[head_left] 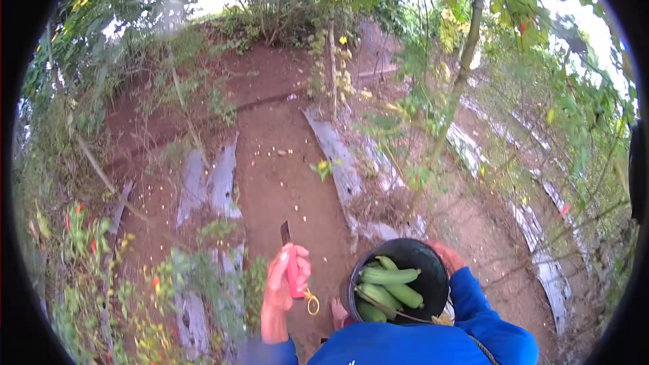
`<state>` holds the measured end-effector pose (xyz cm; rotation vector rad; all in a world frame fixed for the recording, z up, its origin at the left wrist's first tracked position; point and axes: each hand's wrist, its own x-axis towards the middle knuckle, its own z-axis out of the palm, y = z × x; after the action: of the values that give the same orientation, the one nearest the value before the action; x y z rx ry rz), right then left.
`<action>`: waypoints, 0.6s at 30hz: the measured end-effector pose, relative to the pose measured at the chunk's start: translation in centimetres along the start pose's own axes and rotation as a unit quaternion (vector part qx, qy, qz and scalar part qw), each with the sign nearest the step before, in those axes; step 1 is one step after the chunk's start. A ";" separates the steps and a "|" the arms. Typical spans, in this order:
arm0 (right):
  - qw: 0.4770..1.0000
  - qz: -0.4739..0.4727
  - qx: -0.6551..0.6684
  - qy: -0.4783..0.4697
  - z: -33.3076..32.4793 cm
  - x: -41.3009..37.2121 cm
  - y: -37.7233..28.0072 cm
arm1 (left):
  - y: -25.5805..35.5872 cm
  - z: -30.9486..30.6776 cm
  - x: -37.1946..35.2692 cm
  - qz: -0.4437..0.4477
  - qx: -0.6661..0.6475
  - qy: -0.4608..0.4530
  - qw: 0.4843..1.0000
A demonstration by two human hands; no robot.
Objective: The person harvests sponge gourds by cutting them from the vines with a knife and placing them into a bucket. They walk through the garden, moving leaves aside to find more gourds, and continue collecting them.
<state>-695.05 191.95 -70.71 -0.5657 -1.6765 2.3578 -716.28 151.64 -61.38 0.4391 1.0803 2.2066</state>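
Clasping a knife (293, 274) occupied the left hand (278, 280); the right hand (446, 257) touched a bucket (435, 278) of vegetables (391, 276), grip unclear.

"What was worn?"
"A bright blue top (405, 346), with a blue left sleeve (286, 351) and right sleeve (481, 307)."
"Were there markings?"
"1 small white mark (351, 363) showed, too cropped to read."
"And the left hand (280, 284) and right hand (447, 257)?"
"Those 2 were bare."
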 end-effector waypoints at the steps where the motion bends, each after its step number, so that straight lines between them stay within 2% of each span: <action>1: 1.000 0.004 -0.006 -0.013 0.2 3.0 -0.7 | 0.8 -0.7 2.7 -0.012 -0.026 -0.017 0.999; 4: 0.998 0.032 -0.024 -0.052 1.9 11.0 -3.2 | 5.5 1.0 9.5 -0.004 -0.048 -0.039 0.998; 5: 0.997 0.043 -0.028 -0.064 2.4 13.5 -4.1 | 7.3 1.6 11.2 -0.003 -0.043 -0.073 0.996; 6: 0.995 0.055 -0.031 -0.074 3.1 15.7 -4.8 | 9.2 2.4 12.7 -0.002 -0.049 -0.063 0.997; 8: 0.993 0.071 -0.039 -0.091 4.4 20.1 -6.0 | 12.8 4.5 15.6 0.025 0.057 -0.114 0.992; 9: 0.992 0.077 -0.043 -0.096 5.1 22.0 -6.4 | 14.5 5.1 16.9 0.026 0.052 -0.107 0.993; 11: 0.990 0.087 -0.046 -0.099 6.1 25.9 -7.0 | 17.5 5.5 19.7 0.005 0.074 -0.177 0.981; 12: 0.990 0.090 -0.050 -0.098 6.5 27.7 -7.2 | 18.8 5.5 21.1 0.007 0.068 -0.174 0.982; 14: 0.990 0.092 -0.050 -0.093 7.2 31.4 -7.2 | 21.2 4.2 24.2 -0.029 0.098 -0.245 0.964; 15: 0.991 0.093 -0.053 -0.085 7.7 33.4 -7.2 | 22.1 2.3 26.2 -0.033 0.044 -0.350 0.935; 16: 0.991 0.091 -0.053 -0.079 8.2 35.3 -7.2 | 22.8 0.9 28.3 -0.033 0.040 -0.353 0.934; 18: 0.993 0.091 -0.047 -0.061 9.8 39.7 -7.1 | 24.4 -1.9 32.3 -0.027 0.060 -0.427 0.902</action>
<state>-735.65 200.60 -69.00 -0.6259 -1.8712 2.4956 -750.90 160.89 -42.56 1.2635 0.7081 1.5951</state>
